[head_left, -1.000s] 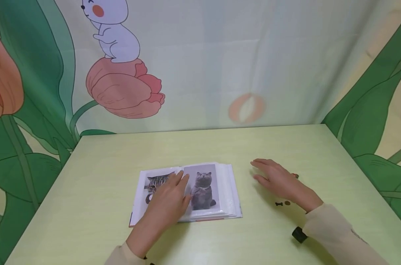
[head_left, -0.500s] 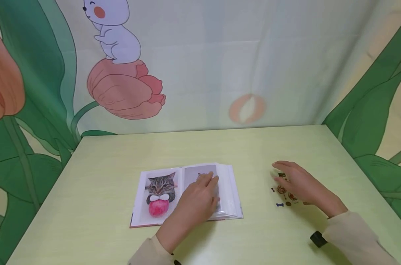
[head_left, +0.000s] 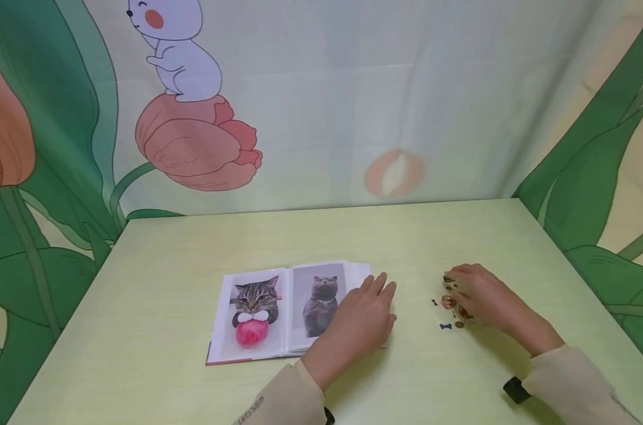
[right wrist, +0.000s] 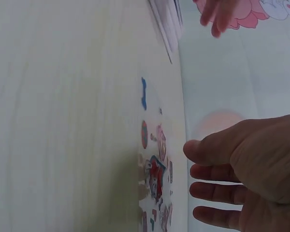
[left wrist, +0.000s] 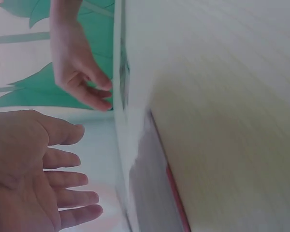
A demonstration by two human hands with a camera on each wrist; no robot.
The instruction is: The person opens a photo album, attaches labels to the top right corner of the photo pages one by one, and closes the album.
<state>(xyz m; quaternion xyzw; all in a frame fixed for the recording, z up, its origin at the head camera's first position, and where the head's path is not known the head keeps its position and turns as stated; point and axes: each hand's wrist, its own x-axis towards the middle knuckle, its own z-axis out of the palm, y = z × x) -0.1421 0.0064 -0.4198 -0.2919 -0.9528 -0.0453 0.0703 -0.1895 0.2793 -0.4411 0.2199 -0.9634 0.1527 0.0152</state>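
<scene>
A photo album point(head_left: 222, 339) lies spread on the table, with a tabby cat picture point(head_left: 253, 298) on its left page and a grey cat picture point(head_left: 321, 301) on its right. Over the album's right edge is my left hand point(head_left: 356, 319); its fingers are extended and apart in the left wrist view, holding nothing. My right hand point(head_left: 483, 295) hovers at a clear sheet of small stickers point(head_left: 449, 302), covering its right part in the head view. The right wrist view shows bone and badge stickers point(right wrist: 155, 179) flat on the table, beside loosely bent fingers point(right wrist: 215, 191) that grip nothing.
The pale yellow-green table point(head_left: 141, 307) meets a curtain point(head_left: 311, 118) printed with flowers and a white animal along its back edge. A small black device point(head_left: 517, 390) sits at the right sleeve's cuff. Bare tabletop separates the album from the stickers.
My left hand has slid rightward across the album, uncovering both cat pictures. My right hand has moved right and slightly down, from left of the stickers to over them.
</scene>
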